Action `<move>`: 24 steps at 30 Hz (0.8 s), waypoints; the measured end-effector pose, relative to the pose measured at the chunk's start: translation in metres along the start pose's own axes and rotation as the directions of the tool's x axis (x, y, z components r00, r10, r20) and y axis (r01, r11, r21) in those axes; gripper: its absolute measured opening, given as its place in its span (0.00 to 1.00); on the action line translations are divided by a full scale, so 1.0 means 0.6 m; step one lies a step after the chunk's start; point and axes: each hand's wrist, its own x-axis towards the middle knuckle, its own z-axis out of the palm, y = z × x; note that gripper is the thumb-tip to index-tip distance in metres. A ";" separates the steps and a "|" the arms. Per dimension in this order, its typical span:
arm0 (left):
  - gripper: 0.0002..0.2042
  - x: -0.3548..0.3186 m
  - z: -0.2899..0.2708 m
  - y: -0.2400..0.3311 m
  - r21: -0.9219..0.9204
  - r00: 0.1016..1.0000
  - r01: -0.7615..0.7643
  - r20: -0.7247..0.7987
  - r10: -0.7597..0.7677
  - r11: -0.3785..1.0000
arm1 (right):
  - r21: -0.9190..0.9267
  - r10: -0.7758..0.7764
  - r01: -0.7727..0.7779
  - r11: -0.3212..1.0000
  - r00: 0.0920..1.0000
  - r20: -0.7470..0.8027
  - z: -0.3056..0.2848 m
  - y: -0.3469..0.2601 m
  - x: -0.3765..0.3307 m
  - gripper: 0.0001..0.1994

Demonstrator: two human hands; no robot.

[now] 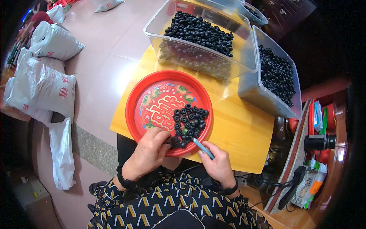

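The left hand (149, 149) is curled over the near rim of the red round tray (134, 100), its fingertips pinched among the small black ring-shaped beads (188, 121) heaped on the tray's near right part; whether one bead is actually gripped cannot be told. A thin light-blue rod (203, 148) is grasped by the right hand (217, 165), its tip aimed at the heap. The step in hand is judged to be picking a bead for the rod; a steady rod tip and a single bead turned hole-first are called for. Beyond the tray, on the yellow wooden table (244, 133), two clear plastic bins (244, 63) of black beads are set. White sacks (42, 87) lie on the floor at left. Nothing is seen blocking the hands.
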 end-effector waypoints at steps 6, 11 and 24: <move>0.08 0.005 0.000 -0.007 0.270 0.991 -0.049 0.133 0.013 0.962 | -0.023 -0.031 0.031 0.999 1.000 -0.001 0.001 0.000 0.001 0.12; 0.07 0.014 0.008 0.000 0.387 0.978 -0.104 0.209 0.023 0.916 | -0.070 -0.130 0.127 0.989 0.990 -0.050 0.004 -0.008 0.000 0.10; 0.07 -0.021 0.002 0.010 -0.737 0.927 0.365 0.236 -0.290 0.568 | -0.061 -0.304 0.304 0.951 0.953 0.002 0.003 -0.037 -0.002 0.11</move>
